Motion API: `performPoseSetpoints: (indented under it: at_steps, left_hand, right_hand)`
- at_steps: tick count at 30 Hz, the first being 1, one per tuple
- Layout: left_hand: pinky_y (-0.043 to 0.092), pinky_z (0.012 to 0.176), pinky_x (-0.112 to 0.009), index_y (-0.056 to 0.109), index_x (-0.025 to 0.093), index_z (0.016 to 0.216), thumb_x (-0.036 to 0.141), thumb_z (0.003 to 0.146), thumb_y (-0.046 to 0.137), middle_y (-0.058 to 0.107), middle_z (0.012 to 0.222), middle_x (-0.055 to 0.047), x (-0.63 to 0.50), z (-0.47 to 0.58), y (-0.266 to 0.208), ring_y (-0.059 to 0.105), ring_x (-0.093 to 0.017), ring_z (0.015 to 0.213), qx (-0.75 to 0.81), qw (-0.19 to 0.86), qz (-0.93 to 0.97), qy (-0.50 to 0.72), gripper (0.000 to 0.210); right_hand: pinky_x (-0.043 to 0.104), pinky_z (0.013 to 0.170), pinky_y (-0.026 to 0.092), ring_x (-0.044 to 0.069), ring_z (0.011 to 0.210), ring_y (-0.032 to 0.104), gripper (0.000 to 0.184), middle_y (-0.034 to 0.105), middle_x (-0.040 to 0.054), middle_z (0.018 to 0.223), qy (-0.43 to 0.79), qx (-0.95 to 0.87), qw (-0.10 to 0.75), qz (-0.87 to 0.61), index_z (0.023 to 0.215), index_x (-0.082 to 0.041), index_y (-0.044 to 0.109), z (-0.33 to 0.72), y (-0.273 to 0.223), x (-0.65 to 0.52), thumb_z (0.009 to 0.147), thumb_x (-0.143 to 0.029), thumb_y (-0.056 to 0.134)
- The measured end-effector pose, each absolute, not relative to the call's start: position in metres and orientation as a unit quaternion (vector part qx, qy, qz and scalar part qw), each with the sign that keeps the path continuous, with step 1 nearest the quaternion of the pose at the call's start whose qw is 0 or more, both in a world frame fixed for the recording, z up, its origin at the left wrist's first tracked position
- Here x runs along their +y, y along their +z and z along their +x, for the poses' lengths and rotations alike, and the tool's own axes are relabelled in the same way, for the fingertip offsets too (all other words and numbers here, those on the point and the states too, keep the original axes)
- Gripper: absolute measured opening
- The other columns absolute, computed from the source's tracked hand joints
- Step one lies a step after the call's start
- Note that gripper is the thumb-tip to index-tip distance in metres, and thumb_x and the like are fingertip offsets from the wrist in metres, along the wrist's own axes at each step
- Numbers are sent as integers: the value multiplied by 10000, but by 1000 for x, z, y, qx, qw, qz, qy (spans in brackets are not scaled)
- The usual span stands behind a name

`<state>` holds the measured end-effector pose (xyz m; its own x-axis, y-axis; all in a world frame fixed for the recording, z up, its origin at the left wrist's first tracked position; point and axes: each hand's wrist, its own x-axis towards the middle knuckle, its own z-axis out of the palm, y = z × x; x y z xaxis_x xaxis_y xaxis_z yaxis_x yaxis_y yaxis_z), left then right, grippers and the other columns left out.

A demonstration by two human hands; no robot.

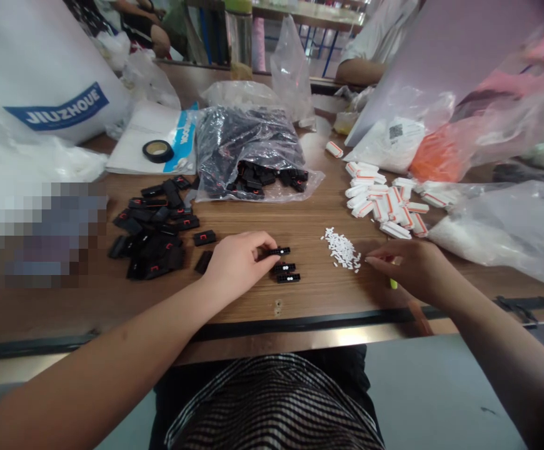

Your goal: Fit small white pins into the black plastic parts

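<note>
My left hand (241, 262) pinches a small black plastic connector housing (283, 250) between thumb and fingers. It has a white dot in its upper face. Just below it, two similar black housings (287, 277) lie in a row, each with white pieces set in their holes. My right hand (413, 269) is to the right of a pile of tiny white plastic pegs (342, 248). Its thumb and fingertips are closed together at the pile's edge, and whatever is between them is too small to make out. A yellow-green item (393, 283) shows partly under this hand.
Loose black housings (154, 244) are heaped at left, below a clear bag (253, 137) full of more. Black tape (158, 150) rests on a paper packet. White-and-orange parts (387, 203) are piled at right beside plastic bags (511, 231). Other people sit across the table.
</note>
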<state>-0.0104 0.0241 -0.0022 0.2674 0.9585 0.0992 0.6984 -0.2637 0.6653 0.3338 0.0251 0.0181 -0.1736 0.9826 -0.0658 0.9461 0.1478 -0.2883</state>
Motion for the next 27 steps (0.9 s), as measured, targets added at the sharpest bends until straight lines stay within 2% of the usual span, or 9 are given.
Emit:
performPoseSetpoints:
  at_steps: [4,7,11,15,27]
  left_hand:
    - [373,625,-276,703,214,870,258,817,711,633,736,12,24,-11,-3,541,-132,654,524,254,769,264,69]
    - [373,626,-270,702,211,868,249,813,718,633,742,16,24,-11,-3,531,-125,642,525,262,764,270,68]
    - [376,620,-268,706,217,868,243,813,716,641,758,17,24,-11,-2,534,-126,638,525,267,762,269,62]
    - [384,618,-267,710,228,880,231,817,705,654,769,20,23,-11,-2,559,-135,663,521,262,765,273,63]
    - [363,592,-268,701,223,868,231,809,700,667,799,19,24,-12,-7,571,-139,675,518,255,767,279,59]
  right_hand:
    - [371,548,471,219,578,645,159,719,31,660,145,-750,72,-641,725,-260,749,329,23,31,763,-395,673]
    - [357,541,466,196,560,620,194,697,24,639,178,-747,115,-630,695,-251,720,300,35,33,779,-421,678]
    - [348,738,498,181,752,649,117,716,14,801,226,-823,190,-484,788,-243,705,237,47,38,840,-333,653]
    - [363,861,476,190,892,619,87,690,34,884,241,-876,175,-379,777,-211,682,193,42,51,849,-221,634]
    - [366,846,442,197,887,574,87,657,48,882,196,-902,143,-357,789,-196,675,186,32,59,857,-204,621]
